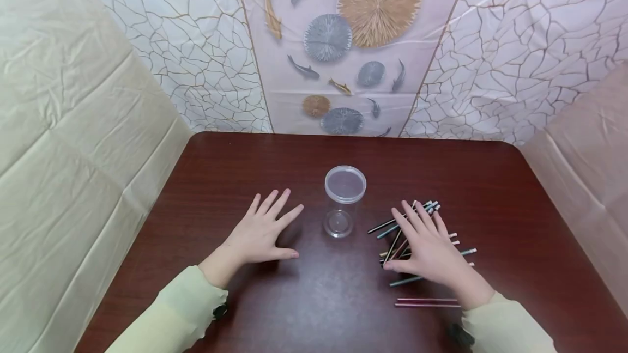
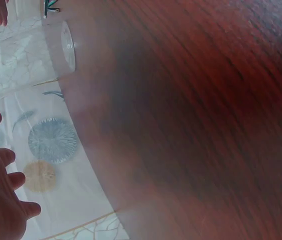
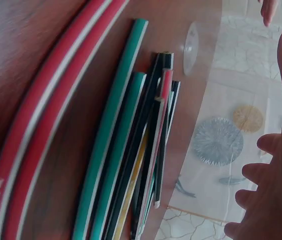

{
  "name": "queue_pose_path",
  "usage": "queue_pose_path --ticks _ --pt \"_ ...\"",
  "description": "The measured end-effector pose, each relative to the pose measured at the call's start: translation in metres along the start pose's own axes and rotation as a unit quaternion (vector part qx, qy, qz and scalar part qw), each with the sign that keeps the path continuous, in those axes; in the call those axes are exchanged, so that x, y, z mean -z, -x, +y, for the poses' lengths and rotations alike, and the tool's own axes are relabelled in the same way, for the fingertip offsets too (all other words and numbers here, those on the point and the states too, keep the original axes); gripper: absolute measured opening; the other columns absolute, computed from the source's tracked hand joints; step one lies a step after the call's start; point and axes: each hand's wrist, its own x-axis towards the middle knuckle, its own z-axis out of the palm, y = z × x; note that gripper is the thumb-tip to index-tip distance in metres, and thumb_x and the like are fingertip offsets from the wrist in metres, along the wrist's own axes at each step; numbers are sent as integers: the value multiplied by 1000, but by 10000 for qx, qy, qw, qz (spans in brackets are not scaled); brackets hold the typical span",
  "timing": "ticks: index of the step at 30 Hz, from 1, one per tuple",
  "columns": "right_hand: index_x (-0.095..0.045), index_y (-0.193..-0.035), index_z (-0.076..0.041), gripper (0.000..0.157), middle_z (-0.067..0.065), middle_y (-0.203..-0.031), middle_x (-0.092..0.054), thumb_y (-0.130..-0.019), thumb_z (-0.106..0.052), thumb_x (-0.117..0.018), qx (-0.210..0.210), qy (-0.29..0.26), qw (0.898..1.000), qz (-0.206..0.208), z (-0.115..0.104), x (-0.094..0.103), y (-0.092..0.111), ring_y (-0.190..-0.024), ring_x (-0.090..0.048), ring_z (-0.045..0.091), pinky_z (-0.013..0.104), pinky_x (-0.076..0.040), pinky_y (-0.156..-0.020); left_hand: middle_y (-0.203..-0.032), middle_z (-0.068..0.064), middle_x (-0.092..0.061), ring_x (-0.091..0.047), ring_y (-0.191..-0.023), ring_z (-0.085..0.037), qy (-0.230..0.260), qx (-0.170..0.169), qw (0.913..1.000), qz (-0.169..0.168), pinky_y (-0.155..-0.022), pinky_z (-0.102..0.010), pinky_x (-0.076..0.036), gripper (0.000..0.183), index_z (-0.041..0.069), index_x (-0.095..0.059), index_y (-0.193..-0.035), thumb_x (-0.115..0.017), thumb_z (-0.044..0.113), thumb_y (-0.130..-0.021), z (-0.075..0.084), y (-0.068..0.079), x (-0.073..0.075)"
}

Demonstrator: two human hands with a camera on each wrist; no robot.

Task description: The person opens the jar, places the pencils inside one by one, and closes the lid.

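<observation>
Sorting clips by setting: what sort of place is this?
Likely a makeshift booth for tabletop recording, though the wider room is out of view. Creased pale fabric flanks both sides, a fish-patterned backdrop closes the rear, and a dark table carries a clear jar and pencils.

Creased cream sheets (image 1: pixel 64 140) flank the red-brown tabletop (image 1: pixel 260 162) left and right. The far wall (image 1: pixel 284 108) bears fish (image 1: pixel 303 67) and discs (image 1: pixel 381 1) between gold-crackled white panels (image 1: pixel 196 31). A pale sheen (image 1: pixel 324 304) lies near.
</observation>
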Motion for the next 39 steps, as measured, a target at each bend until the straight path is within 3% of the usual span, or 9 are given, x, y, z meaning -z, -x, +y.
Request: queue_pose_path --ticks 6,10,16,23,28,34,39 --pt "-28 -146 -6 108 19 -150 -23 -65 -63 -73 -87 -340 9994 1 -7 -5 -15 -136 -15 42 63 -10 -102 -155 -13 -14 -16 -139 -33 335 208 9992 -15 -107 -57 -15 96 23 -23 -150 -47 78 -74 1 -8 -3" --pt "-27 -146 -4 109 19 -149 -25 -66 -60 -74 -181 -533 9984 -66 -11 -9 -23 -136 -15 42 63 -11 -103 -154 -12 -15 -19 -138 -34 741 280 9968 -32 -107 -56 -16 99 23 -17 -151 -48 78 -74 9 -20 -3" --pt "-27 -145 -1 108 20 -147 -30 -66 -57 -76 -202 -806 9964 141 -19 -11 -34 -135 -20 41 64 -14 -101 -153 -13 -19 -23 -137 -33 1748 350 9839 90 -108 -51 -18 109 11 -10 -151 -60 69 -74 26 -45 -5" --pt "-25 -145 1 109 21 -147 -30 -66 -53 -78 -222 -1164 9928 181 -28 -8 -50 -136 -21 39 62 -16 -102 -153 -12 -21 -25 -137 -28 2980 575 9523 304 -108 -45 -23 112 6 -7 -150 -71 56 -73 38 -62 -9" --pt "-25 -144 3 107 26 -144 -32 -68 -48 -79 -364 -1552 9868 276 -30 -11 -55 -133 -27 41 60 -22 -102 -151 -12 -24 -25 -136 -28 3763 714 9227 429 -106 -46 -26 111 7 -6 -150 -76 46 -73 44 -66 -14" --pt "-17 -147 2 107 24 -146 -30 -70 -39 -81 -555 -2373 9689 429 -36 -8 -61 -132 -29 41 58 -28 -101 -147 -14 -31 -31 -133 -24 4515 846 8849 773 -104 -47 -29 114 8 -6 -149 -82 36 -69 50 -75 -18" --pt "-13 -148 -2 109 19 -146 -31 -70 -34 -82 -582 -2772 9564 708 -43 1 -70 -133 -26 38 60 -26 -101 -146 -14 -32 -35 -130 -23 4799 961 8660 1024 -103 -47 -31 117 9 -6 -149 -84 34 -66 55 -85 -19"
